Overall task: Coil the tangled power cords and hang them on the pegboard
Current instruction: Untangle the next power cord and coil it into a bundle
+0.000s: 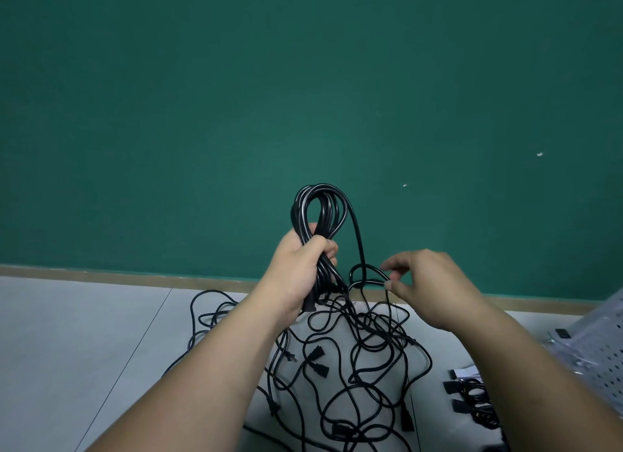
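One coil (318, 215) is held clamped in the left grip (303, 269) above the tangle (354, 367) on the floor (84, 350), its trailing loop (365, 270) is met by the loosely spread right grip (428, 283), whether pinched cannot be told, and nothing is seen hung on the pegboard (603, 360).

1. the left hand (303, 269) is gripping a coiled black power cord (320, 209), its loops standing upright before the green wall (202, 114).
2. the right hand (428, 283) is pinching a loose strand (367, 272) trailing from that coil.
3. tangled cords (354, 367) are lying on the pale floor (84, 333), and a pegboard (603, 360) is showing at the right edge.
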A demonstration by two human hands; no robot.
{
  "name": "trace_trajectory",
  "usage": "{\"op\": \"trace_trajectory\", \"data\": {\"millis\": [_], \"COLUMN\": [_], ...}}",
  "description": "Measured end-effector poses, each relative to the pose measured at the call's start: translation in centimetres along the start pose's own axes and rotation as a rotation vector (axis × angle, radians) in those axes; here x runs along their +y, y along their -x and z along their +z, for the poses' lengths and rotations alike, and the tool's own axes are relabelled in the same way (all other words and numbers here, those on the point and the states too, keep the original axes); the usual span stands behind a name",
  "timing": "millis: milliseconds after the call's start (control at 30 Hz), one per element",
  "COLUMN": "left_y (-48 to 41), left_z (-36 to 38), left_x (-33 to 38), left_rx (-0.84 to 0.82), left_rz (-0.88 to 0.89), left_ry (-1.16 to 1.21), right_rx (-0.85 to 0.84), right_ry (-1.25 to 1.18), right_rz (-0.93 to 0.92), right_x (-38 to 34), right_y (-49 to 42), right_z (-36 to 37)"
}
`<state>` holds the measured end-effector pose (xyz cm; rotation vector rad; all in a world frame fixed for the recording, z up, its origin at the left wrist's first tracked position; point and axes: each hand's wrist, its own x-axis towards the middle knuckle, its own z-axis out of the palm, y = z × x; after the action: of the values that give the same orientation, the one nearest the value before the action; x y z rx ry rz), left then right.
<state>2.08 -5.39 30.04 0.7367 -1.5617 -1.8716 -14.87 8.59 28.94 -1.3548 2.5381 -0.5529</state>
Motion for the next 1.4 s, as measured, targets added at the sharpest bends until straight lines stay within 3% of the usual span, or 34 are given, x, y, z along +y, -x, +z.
{"op": "trace_trajectory", "data": {"millis": [267,367,467,633,1000,1100,1233,1300,1400], "left_y": [-0.5,-0.7,-0.3,0.3,0.7,0.4,-0.6,-1.0,-0.9], "left_z": [-0.6,-0.7,-0.1,0.8,0.6,0.3,-0.8,-1.2,-1.3], "left_x": [-0.4,-0.5,-0.2,0.0,0.3,0.3,-0.4,-0.6,-0.5], "left_rx": [0.045,0.042,-0.036,-0.156,-0.306,-0.175,0.134,0.179,0.115], "left_rz": [0.064,0.093,0.096,0.1,0.035,0.015,0.1,0.109,0.079], "left_ry": [-0.146,-0.134,-0.06,0.048,0.171,0.173,-0.124,-0.146,-0.102], "right_rx": [-0.128,-0.123,-0.092,-0.007,0.008,-0.02,0.077,0.128,0.165], "right_ry": [0.265,0.251,0.06,-0.167,-0.896,-0.937,-0.972,-0.912,-0.801], "right_rz": [0.055,0.108,0.051,-0.251,-0.09,-0.101,-0.036,-0.079,-0.099], "right_x": [-0.4,0.1,-0.1,-1.4,-3.5,-3.5,-4.3,-4.4,-4.5], "right_y": [-0.1,-0.4,0.0,0.4,0.3,0.3,0.6,0.8,1.0], "right_z": [0.7,0.9,1.0,1.6,4.0,3.6,3.7,3.9,4.5]}}
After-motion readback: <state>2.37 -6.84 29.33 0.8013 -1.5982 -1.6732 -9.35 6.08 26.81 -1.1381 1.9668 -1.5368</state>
